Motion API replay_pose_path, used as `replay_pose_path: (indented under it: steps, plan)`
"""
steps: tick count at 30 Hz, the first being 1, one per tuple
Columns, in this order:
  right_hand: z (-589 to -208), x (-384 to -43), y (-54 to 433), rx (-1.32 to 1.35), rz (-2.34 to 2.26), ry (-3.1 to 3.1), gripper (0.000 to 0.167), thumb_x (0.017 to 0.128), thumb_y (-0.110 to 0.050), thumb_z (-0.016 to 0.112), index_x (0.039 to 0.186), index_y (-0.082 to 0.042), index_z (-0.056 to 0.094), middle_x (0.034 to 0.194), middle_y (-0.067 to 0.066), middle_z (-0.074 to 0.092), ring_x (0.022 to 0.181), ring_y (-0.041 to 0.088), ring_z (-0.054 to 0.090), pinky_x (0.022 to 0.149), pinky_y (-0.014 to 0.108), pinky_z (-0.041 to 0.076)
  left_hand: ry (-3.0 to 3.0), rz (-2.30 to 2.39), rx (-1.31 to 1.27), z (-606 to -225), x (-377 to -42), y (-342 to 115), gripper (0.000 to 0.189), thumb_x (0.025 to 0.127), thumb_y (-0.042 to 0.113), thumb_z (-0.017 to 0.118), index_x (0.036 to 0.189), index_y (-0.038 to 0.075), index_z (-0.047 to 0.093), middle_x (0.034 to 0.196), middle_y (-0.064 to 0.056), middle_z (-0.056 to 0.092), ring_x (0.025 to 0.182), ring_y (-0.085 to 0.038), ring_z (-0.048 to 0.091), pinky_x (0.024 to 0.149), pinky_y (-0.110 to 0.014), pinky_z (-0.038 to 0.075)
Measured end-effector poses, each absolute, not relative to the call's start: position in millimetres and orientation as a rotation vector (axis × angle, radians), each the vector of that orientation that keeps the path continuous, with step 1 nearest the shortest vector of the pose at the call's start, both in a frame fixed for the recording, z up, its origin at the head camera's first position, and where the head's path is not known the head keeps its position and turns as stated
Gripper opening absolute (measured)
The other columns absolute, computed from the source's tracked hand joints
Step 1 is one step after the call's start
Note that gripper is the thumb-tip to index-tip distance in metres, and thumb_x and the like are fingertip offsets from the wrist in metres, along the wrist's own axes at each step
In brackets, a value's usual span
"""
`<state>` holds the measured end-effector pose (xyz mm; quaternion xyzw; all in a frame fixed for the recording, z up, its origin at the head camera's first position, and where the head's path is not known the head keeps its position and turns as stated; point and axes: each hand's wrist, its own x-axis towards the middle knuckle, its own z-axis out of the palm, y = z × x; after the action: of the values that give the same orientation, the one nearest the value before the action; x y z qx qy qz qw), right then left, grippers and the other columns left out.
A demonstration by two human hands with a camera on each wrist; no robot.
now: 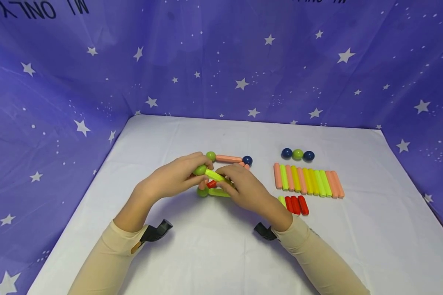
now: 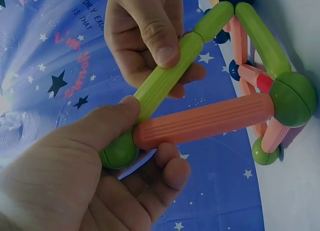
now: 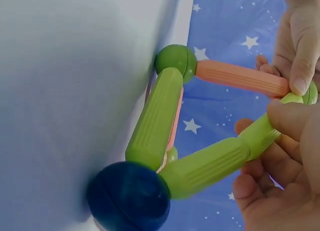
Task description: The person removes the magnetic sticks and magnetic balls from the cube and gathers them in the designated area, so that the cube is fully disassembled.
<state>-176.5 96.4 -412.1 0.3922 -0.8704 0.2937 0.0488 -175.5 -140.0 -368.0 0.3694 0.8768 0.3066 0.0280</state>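
My left hand [image 1: 171, 176] grips a green ball [image 2: 120, 151] raised above the table. A salmon magnetic rod [image 2: 205, 120] runs from it down to another green ball [image 2: 294, 98] on the table. My right hand [image 1: 249, 186] pinches a yellow-green rod [image 2: 167, 78] between thumb and fingers; one end meets the held ball. Its other end meets a second yellow-green rod [image 3: 207, 167], which slopes down to a dark blue ball [image 3: 129, 197]. A further yellow-green rod [image 3: 156, 118] joins the two lower balls. Behind the hands, more of the frame's rods are partly hidden.
Right of the hands lies a row of salmon, yellow and green rods [image 1: 309, 181]. Behind it sit two dark blue balls and a green ball [image 1: 297, 154]. Short red rods [image 1: 295, 205] lie nearer, partly behind the right wrist. A starred purple curtain [image 1: 221, 61] borders the white table [image 1: 214, 254].
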Motion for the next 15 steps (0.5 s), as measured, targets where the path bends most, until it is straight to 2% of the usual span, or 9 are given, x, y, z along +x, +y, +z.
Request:
replay_pose_path:
  steps: [3, 8, 12, 15]
  plan:
    - [-412, -177, 98, 1.152, 0.959, -2.688, 0.013, 0.097, -0.017, 0.061, 0.11, -0.013, 0.063, 0.089, -0.008, 0.057, 0.08, 0.011, 0.048, 0.07, 0.029, 0.042, 2.706, 0.952, 1.134, -367, -175, -139, 0.019, 0.096, 0.014, 0.063, 0.114, 0.014, 0.059, 0.096, 0.005, 0.055, 0.08, -0.011, 0.052, 0.072, -0.029, 0.047]
    - [-407, -182, 109, 1.076, 1.148, -2.7, 0.013, 0.1, -0.021, 0.058, 0.11, -0.013, 0.059, 0.082, -0.007, 0.057, 0.067, 0.01, 0.049, 0.058, 0.028, 0.043, 2.707, 0.957, 1.106, -366, -175, -141, 0.02, 0.098, 0.011, 0.058, 0.118, 0.01, 0.058, 0.094, 0.005, 0.062, 0.088, -0.006, 0.057, 0.084, -0.031, 0.047]
    - [-403, -189, 122, 0.954, 1.402, -2.697, 0.02, 0.101, -0.026, 0.055, 0.117, -0.012, 0.055, 0.095, -0.002, 0.067, 0.074, 0.016, 0.058, 0.06, 0.031, 0.049, 2.721, 0.936, 1.098, -366, -175, -141, 0.018, 0.098, 0.011, 0.059, 0.116, 0.014, 0.057, 0.095, 0.007, 0.059, 0.085, -0.008, 0.054, 0.079, -0.03, 0.046]
    - [-402, -194, 130, 0.909, 1.64, -2.666, 0.02, 0.104, -0.024, 0.049, 0.117, -0.01, 0.049, 0.103, 0.009, 0.067, 0.077, 0.027, 0.061, 0.062, 0.042, 0.053, 2.738, 0.913, 1.093, -366, -174, -140, 0.018, 0.098, 0.013, 0.059, 0.116, 0.016, 0.057, 0.096, 0.008, 0.056, 0.081, -0.011, 0.051, 0.074, -0.03, 0.045]
